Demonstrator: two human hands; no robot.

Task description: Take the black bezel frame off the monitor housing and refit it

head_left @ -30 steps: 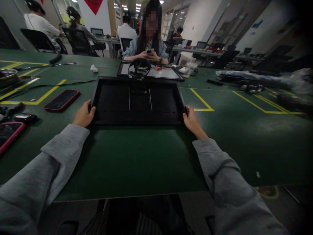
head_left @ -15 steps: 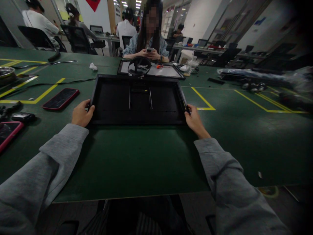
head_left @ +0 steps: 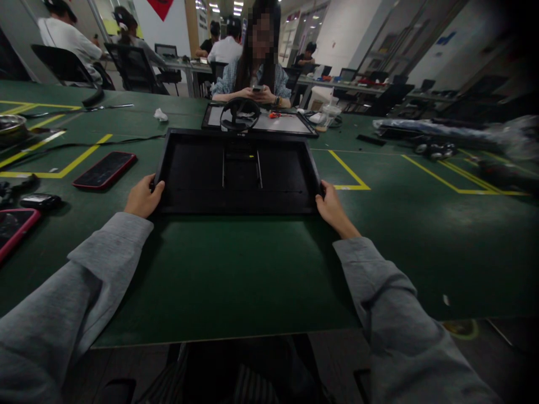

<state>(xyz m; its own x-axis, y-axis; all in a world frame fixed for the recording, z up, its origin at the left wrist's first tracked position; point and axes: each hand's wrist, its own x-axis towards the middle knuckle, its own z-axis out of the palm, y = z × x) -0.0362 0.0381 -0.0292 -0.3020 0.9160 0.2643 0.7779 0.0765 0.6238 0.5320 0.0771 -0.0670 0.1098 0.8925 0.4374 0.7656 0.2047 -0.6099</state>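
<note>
On the green table (head_left: 421, 241), a red-edged phone (head_left: 105, 170) lies near a second phone (head_left: 14, 230) at the left. Farther back are a white scrap (head_left: 160, 115) and a clear cup (head_left: 332, 116). At right, plastic wrap (head_left: 511, 137) covers something long, hard to make out. Across, a person (head_left: 278, 77) holds a small device (head_left: 257, 88).

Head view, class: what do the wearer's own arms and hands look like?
The left sleeve and right sleeve are alike: long, loose, creased grey cloth, with no lettering visible. Each ends in a plain cuff. The left grip and right grip are bare hands without gloves; no watch or ring shows.
</note>
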